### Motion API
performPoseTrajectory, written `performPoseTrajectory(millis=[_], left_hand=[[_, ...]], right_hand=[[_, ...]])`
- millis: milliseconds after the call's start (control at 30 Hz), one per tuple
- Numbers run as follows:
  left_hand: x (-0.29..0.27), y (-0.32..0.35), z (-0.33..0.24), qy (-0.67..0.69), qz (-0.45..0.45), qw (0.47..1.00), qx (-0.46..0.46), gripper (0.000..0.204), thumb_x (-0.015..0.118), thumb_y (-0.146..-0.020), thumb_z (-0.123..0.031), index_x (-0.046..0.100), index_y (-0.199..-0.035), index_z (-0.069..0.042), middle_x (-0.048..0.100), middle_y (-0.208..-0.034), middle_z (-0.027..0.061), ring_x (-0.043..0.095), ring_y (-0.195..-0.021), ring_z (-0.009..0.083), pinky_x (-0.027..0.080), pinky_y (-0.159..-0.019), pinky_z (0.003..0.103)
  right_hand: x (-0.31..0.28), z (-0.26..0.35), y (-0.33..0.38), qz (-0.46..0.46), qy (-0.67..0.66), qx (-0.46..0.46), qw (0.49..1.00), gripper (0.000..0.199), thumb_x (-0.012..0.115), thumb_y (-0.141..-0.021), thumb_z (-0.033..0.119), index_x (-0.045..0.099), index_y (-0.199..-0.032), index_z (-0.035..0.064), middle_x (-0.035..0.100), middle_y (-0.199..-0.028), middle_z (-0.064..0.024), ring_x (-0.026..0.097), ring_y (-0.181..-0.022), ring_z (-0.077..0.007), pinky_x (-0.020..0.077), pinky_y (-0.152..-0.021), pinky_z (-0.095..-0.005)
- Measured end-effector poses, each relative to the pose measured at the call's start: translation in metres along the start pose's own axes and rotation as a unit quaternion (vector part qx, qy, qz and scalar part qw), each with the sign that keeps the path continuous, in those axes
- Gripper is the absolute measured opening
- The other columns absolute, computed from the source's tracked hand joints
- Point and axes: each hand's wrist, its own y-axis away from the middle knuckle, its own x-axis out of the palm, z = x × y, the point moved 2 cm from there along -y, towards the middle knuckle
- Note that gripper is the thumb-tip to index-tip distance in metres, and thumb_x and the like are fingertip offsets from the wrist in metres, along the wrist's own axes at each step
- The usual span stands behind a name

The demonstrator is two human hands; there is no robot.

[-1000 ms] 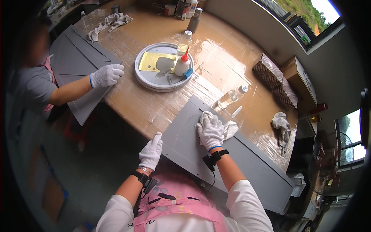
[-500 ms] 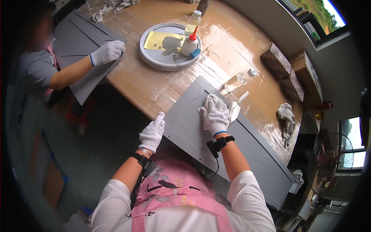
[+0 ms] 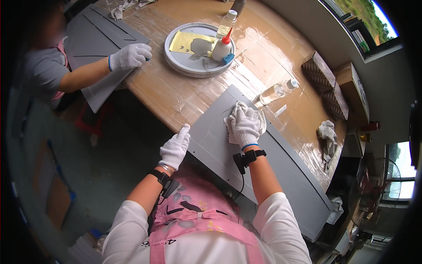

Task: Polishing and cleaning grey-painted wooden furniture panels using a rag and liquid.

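Note:
A long grey panel (image 3: 263, 165) with raised borders lies slanted across the table's near edge and overhangs it. My right hand (image 3: 245, 126), in a white knit glove, presses a white cloth (image 3: 231, 133) against the panel's face, fingers bent over it. At the panel's left edge, my left hand (image 3: 175, 148), gloved too, grips the edge with its fingers together; the fingers beneath are partly hidden. Just beyond the panel lie a clear bottle (image 3: 277, 93) with a white cap and a small white strip (image 3: 280, 110).
A round grey lid (image 3: 172, 61) carries yellow sandpaper (image 3: 180, 42), a red-tipped white squeeze bottle (image 3: 221, 49) and another clear bottle (image 3: 227, 24). At left, a co-worker's gloved hand (image 3: 129, 57) rests by another grey panel (image 3: 99, 33). Crumpled rags (image 3: 327, 138) and patterned boxes (image 3: 316, 70) sit at right.
My right hand and the cloth have shifted slightly on the panel, and the cloth bunches differently beside the fingers. My left hand stays at the edge. The whole view has shifted a little.

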Motion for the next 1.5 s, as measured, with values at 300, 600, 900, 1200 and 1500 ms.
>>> performPoseTrajectory(millis=[300, 600, 900, 1200, 1500], left_hand=[[0.001, 0.001, 0.001, -0.002, 0.017, 1.0, -0.008, 0.044, 0.046, -0.102, -0.041, 0.045, -0.144, -0.027, 0.068, -0.094, 0.0192, 0.065, -0.078, 0.0422, 0.051, -0.066, 0.052], [0.004, -0.001, 0.003, 0.022, -0.028, 0.999, 0.039, 0.043, 0.047, -0.103, -0.036, 0.045, -0.144, -0.024, 0.067, -0.093, 0.0198, 0.064, -0.078, 0.0413, 0.051, -0.067, 0.051], [0.003, -0.001, 0.003, 0.014, -0.024, 0.999, 0.038, 0.043, 0.047, -0.103, -0.035, 0.045, -0.144, -0.023, 0.066, -0.092, 0.0201, 0.064, -0.079, 0.0414, 0.051, -0.067, 0.051], [0.002, -0.001, 0.003, 0.012, -0.016, 0.999, 0.025, 0.042, 0.047, -0.103, -0.034, 0.046, -0.144, -0.025, 0.067, -0.094, 0.0196, 0.064, -0.081, 0.0408, 0.051, -0.067, 0.051], [0.005, -0.001, 0.004, 0.008, -0.037, 0.999, 0.031, 0.043, 0.048, -0.102, -0.035, 0.046, -0.144, -0.023, 0.067, -0.093, 0.0198, 0.064, -0.081, 0.0402, 0.052, -0.068, 0.049]], right_hand=[[0.007, 0.02, 0.07, 0.037, -0.112, -0.31, 0.943, 0.046, 0.065, -0.084, 0.038, 0.061, -0.123, 0.0146, 0.051, -0.125, -0.0159, 0.051, -0.112, -0.0357, 0.0422, -0.093, -0.0491], [0.014, 0.049, 0.069, -0.008, -0.075, -0.178, 0.981, 0.052, 0.062, -0.088, 0.04, 0.056, -0.13, 0.0112, 0.051, -0.125, -0.0191, 0.053, -0.108, -0.0386, 0.042, -0.092, -0.0497], [-0.031, -0.098, 0.201, 0.038, -0.037, -0.177, 0.983, 0.043, 0.07, -0.08, 0.036, 0.065, -0.118, 0.0163, 0.047, -0.137, -0.0202, 0.051, -0.114, -0.04, 0.043, -0.093, -0.0538], [0.015, 0.026, 0.099, 0.001, -0.162, -0.282, 0.946, 0.032, 0.07, -0.079, 0.03, 0.066, -0.107, 0.0155, 0.052, -0.119, -0.0163, 0.052, -0.107, -0.0356, 0.0427, -0.087, -0.0496], [-0.027, -0.113, 0.225, 0.012, -0.017, -0.171, 0.985, 0.045, 0.07, -0.082, 0.042, 0.066, -0.122, 0.0213, 0.046, -0.139, -0.0211, 0.049, -0.121, -0.0404, 0.0425, -0.098, -0.0526]])
